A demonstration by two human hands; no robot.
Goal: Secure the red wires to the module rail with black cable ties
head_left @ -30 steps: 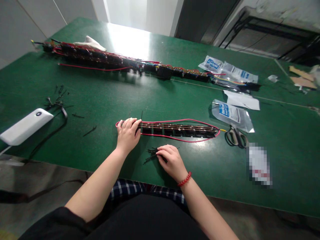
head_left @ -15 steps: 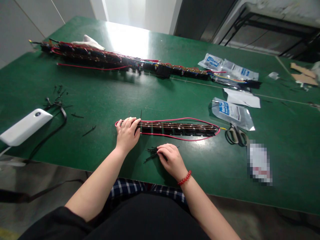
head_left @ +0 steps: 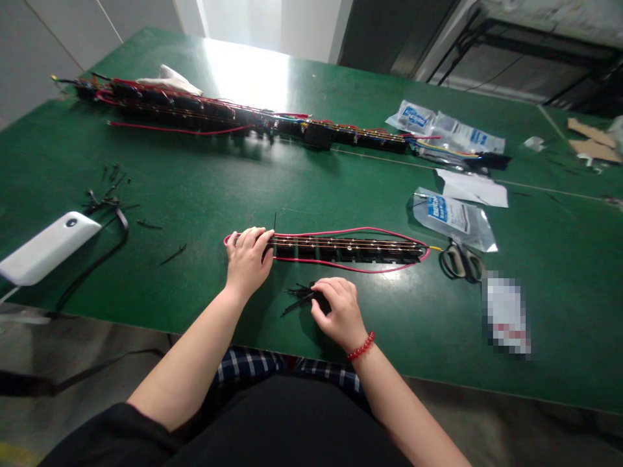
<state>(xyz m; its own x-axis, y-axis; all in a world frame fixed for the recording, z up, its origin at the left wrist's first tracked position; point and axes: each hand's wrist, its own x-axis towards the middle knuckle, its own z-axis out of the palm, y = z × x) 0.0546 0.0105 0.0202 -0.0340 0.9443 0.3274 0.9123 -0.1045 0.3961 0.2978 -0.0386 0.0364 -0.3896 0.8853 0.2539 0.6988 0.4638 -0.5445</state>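
Observation:
A short black module strip (head_left: 348,248) ringed by a red wire lies on the green table (head_left: 195,194) in front of me. My left hand (head_left: 247,259) rests on the strip's left end, fingers curled over it and pressing it down. Just below the strip lies a small bundle of black cable ties (head_left: 298,297). My right hand (head_left: 337,310), with a red bead bracelet at the wrist, sits on that bundle, its fingers pinched together on the ties.
A long wired module assembly (head_left: 233,120) stretches across the far side. Plastic bags (head_left: 450,217) and scissors (head_left: 460,261) lie to the right. A white device (head_left: 46,246) with a black strap sits at the left, near scattered tie offcuts (head_left: 109,194).
My right hand's fingers have curled tighter onto the cable ties. The left hand stays on the strip's end.

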